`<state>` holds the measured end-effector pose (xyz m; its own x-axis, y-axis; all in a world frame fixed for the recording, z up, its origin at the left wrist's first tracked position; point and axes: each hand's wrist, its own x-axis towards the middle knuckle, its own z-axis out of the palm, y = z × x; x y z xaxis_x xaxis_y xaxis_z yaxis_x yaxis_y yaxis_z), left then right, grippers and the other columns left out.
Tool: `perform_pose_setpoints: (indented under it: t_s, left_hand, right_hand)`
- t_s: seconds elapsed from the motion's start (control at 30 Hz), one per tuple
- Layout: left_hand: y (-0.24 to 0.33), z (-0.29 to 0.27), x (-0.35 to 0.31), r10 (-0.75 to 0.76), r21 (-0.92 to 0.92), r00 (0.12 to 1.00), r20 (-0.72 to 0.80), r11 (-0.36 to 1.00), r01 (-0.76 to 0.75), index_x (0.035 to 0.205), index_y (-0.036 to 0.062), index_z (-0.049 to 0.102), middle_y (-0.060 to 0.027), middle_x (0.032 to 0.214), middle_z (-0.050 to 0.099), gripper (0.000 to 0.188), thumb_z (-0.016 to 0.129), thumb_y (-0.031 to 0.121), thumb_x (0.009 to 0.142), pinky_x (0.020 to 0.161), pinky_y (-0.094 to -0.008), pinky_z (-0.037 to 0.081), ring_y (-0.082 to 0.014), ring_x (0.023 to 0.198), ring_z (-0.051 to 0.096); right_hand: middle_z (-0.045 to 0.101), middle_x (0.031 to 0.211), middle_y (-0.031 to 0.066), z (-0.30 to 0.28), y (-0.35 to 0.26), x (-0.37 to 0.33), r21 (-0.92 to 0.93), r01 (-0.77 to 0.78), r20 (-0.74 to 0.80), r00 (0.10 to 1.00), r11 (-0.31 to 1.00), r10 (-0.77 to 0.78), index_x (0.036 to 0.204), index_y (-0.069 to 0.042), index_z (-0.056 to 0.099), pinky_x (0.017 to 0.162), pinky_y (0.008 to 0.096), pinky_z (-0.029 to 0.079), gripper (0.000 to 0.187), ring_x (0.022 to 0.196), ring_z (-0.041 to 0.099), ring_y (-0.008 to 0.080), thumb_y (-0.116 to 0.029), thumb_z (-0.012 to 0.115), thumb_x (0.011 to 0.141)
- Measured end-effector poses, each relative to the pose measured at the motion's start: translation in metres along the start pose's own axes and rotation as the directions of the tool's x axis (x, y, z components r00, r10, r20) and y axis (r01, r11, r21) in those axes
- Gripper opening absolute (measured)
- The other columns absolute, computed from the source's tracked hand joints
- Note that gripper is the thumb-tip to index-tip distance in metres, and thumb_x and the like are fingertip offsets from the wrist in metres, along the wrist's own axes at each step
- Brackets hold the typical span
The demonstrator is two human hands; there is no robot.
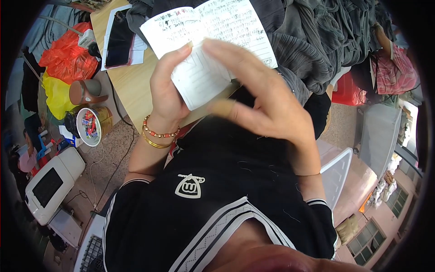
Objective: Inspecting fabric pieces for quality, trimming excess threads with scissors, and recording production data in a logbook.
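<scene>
An open notebook (195, 72) with lined pages and handwriting is tilted up in front of me, over a wooden table (136, 93). My left hand (167, 79) grips its near left edge, the thumb pressed on the page. Across the near right part of the notebook reaches my right hand (267, 99), smeared by motion, its thumb and fingers apart. A tan wrapping shows on the right thumb. Whether the right fingers touch the page, I cannot tell. Dark grey pleated cloth (308, 50) is heaped behind and to the right of the notebook.
At the table's left lies a dark phone (119, 41) on white papers. Left of the table are a red plastic bag (70, 56), a yellow bag (56, 97), a brown cup (84, 93) and a tub (108, 120) of wrapped sweets. A clear plastic bin (337, 174) stands right.
</scene>
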<state>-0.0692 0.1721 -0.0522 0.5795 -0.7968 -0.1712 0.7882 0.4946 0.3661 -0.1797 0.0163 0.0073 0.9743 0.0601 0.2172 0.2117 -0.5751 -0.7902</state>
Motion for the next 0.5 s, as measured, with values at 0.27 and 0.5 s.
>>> perform_pose_setpoints:
  t_s: [0.27,0.5]
  left_hand:
    - [-0.008,0.009,0.003,0.065,0.242,0.994,-0.093,0.970,-0.041,0.139,-0.0068,0.041,-0.0201,0.131,0.056,0.055,0.047,0.024,0.093,0.098,-0.0418,0.050,-0.0297,0.116,0.061]
    - [-0.005,-0.007,0.006,-0.033,-0.142,0.999,0.043,0.989,0.039,0.137,-0.0070,0.044,-0.0195,0.130,0.058,0.054,0.048,0.024,0.093,0.098,-0.0439,0.051,-0.0315,0.116,0.061]
  right_hand:
    - [0.062,0.115,0.0235,-0.002,0.008,-0.003,-0.093,-0.245,-0.154,0.961,0.965,0.229,0.128,0.006,0.056,0.084,0.0393,0.053,0.056,0.097,0.065,0.0370,-0.020,0.074,0.082]
    - [0.064,0.113,0.0187,-0.001,0.005,-0.009,-0.170,-0.214,-0.132,0.972,0.962,0.193,0.129,0.001,0.057,0.082,0.0384,0.053,0.058,0.095,0.064,0.0341,-0.016,0.076,0.076]
